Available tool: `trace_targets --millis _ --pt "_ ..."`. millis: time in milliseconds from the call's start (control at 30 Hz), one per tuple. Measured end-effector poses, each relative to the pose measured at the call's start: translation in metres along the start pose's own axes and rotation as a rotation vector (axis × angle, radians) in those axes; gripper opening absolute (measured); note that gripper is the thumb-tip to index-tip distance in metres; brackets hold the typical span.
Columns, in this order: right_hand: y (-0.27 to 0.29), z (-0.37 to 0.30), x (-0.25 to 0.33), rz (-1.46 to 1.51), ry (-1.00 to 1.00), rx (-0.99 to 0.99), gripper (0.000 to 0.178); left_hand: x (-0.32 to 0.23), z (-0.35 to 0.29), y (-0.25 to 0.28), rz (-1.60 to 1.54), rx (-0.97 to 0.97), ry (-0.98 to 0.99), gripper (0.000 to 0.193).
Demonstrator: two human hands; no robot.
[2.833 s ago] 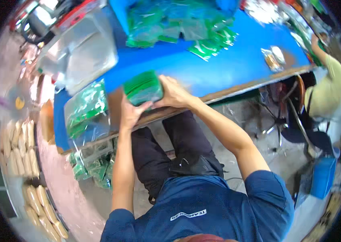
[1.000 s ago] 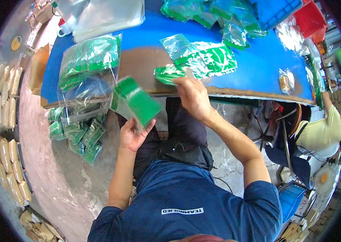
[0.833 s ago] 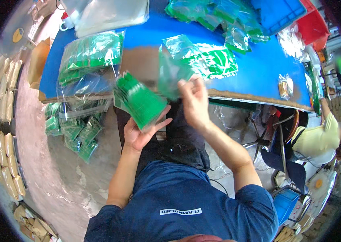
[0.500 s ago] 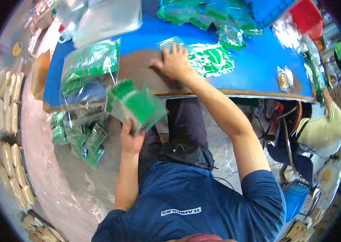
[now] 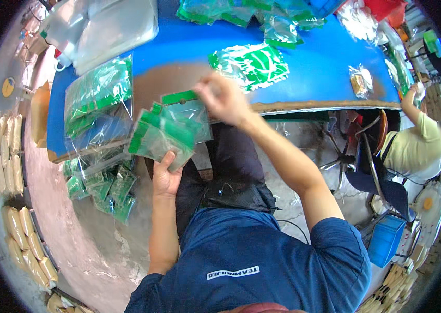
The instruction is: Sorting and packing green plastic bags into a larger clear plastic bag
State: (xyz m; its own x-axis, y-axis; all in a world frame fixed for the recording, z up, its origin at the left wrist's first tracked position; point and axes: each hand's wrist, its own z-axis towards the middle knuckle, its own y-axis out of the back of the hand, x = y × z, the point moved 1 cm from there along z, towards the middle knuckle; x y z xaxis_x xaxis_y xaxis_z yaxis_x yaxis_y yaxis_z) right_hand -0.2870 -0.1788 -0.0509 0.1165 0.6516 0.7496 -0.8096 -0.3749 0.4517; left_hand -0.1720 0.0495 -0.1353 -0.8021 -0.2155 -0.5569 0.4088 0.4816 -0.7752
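Observation:
My left hand [image 5: 167,177] grips a small stack of clear plastic bags with green bands [image 5: 160,138], held just off the table's near edge. The thumb lies on top of the stack. Beside it, my right hand [image 5: 224,99] pinches the green top of one clear bag [image 5: 188,112], whose lower part overlaps the stack. Some blur hides the right fingertips. Beyond the right hand, shiny green-and-clear bags [image 5: 251,65] lie flat on the table. To the left, a large clear bag with green packets inside [image 5: 100,83] drapes over the table edge.
The blue table [image 5: 330,62] has a worn brown patch. Green-topped bags [image 5: 246,13] pile at its far side, near clear plastic sheets [image 5: 118,31]. Green packets [image 5: 105,188] heap below the left edge. A person [image 5: 418,135] is at the right, near a blue bin [image 5: 387,240].
My right hand has come off the table toward me, bringing a clear bag with a green top to the stack. The left hand stays near the same place, its stack shifted slightly.

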Motion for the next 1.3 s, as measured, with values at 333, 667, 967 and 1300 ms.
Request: trace_targets --millis 333,667,967,1300 --pt "0.113 -0.063 -0.045 -0.704 0.079 0.383 0.077 0.016 -0.015 0.009 -0.098 0.120 0.101 0.069" --pt "0.060 -0.041 0.039 0.145 -0.384 0.314 0.026 0.039 0.011 -0.023 -0.133 0.288 0.183 0.068" --pt "0.070 0.042 -0.074 -0.763 -0.289 -0.113 0.074 0.033 -0.001 -0.039 -0.390 0.247 0.262 0.071" --pt "0.012 -0.037 0.029 0.247 -0.497 -0.002 0.041 0.025 0.007 -0.057 -0.637 0.318 0.220 0.066"
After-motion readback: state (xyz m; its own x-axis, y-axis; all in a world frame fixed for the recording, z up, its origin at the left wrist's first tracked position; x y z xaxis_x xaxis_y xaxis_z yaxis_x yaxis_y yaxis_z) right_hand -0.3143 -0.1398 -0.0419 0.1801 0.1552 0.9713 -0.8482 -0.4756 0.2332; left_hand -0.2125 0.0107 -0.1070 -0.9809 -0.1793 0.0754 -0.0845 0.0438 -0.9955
